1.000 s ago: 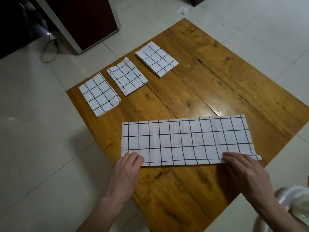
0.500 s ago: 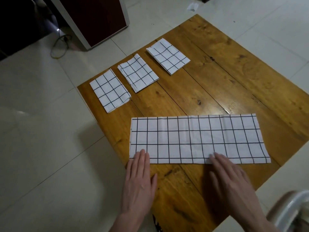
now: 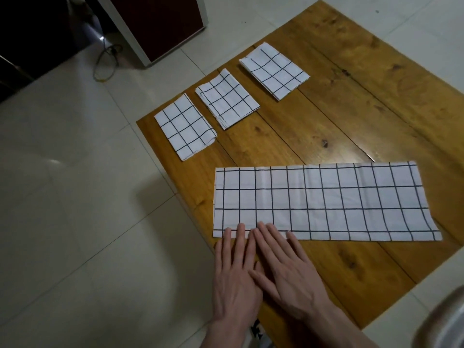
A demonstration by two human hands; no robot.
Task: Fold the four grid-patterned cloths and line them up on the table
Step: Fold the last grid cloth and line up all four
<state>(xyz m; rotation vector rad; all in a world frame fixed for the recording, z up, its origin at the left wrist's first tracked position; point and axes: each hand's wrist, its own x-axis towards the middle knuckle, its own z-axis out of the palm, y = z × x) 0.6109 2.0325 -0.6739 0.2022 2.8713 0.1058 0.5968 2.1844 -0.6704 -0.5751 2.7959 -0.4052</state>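
A long white cloth with a black grid (image 3: 326,202) lies flat as a strip across the near part of the wooden table (image 3: 351,126). Three small folded grid cloths sit in a diagonal row at the far left: one (image 3: 185,127), a second (image 3: 226,98) and a third (image 3: 274,71). My left hand (image 3: 234,275) and my right hand (image 3: 288,270) lie flat side by side at the strip's near left corner. Their fingertips rest on the cloth's near edge, and the right hand partly overlaps the left. Neither hand grips anything.
The table stands on a pale tiled floor (image 3: 75,222). A dark red cabinet with a white frame (image 3: 160,23) and a cable (image 3: 105,61) are at the far left. A round pale object (image 3: 444,322) shows at the bottom right corner.
My right hand has slid left along the strip's near edge until it meets my left hand. The view has shifted, so the table sits further right in the frame.
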